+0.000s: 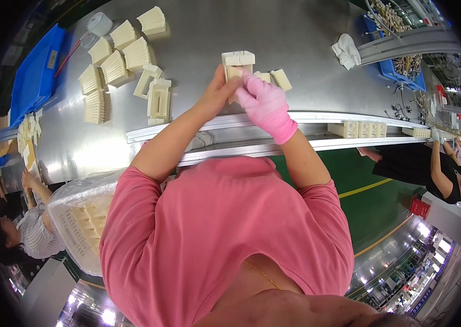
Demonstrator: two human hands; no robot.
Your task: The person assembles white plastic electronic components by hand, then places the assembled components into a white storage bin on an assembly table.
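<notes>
My left hand (219, 94), bare, and my right hand (265, 103), in a pink glove, come together at a cream plastic housing (239, 58) above the metal table. The left fingers close round its left side. With bent fingers, my right hand presses on a small cream piece (234, 73) at the housing's front; whether that piece is seated cannot be seen. Just right of the housing lies a flat cream cover (281, 79), with another cover (264, 77) partly behind the glove. To the left, an empty-looking cream housing (159, 101) rests beside a similar frame (145, 81).
Stacked cream pieces (115, 69) and a blue tray (34, 76) are at the left. A metal rail (301, 117) edges the table, with cream blocks (358, 129) along it. At right are a white cloth (346, 50) and wire-filled blue bins (407, 68). Co-workers flank me.
</notes>
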